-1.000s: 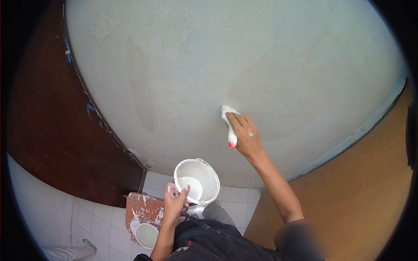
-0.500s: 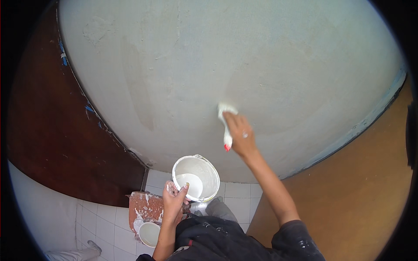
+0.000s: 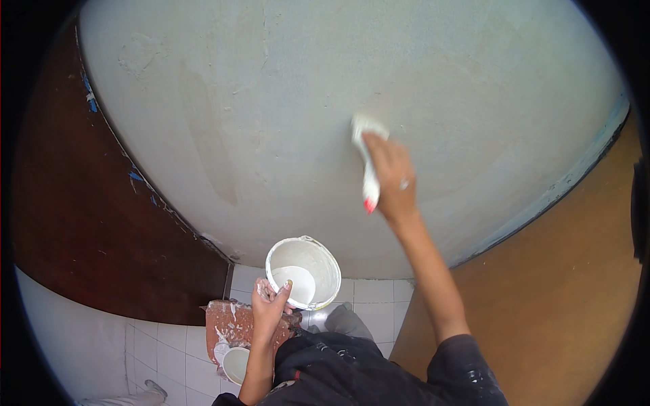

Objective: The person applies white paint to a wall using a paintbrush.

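Observation:
My right hand (image 3: 394, 172) is closed round a white paintbrush (image 3: 370, 177) with a red handle tip. Its bristles, blurred by motion, meet the pale grey wall (image 3: 291, 128). Down to the left, my left hand (image 3: 271, 301) grips the rim of a white bucket (image 3: 323, 260), thumb inside and fingers outside. White paint (image 3: 296, 284) pools at the bottom of the tilted bucket. Paint smears mark both hands.
A dark brown wooden panel (image 3: 101, 216) borders the wall on the left, a tan panel (image 3: 535, 271) on the right. Below, a paint-splattered reddish board (image 3: 230, 318) and a second white container (image 3: 235, 365) sit above white floor tiles (image 3: 376, 292). Another person's foot (image 3: 156, 389) shows at lower left.
My right hand has carried the paintbrush upward and slightly right along the wall. My left hand still holds the bucket in nearly the same place.

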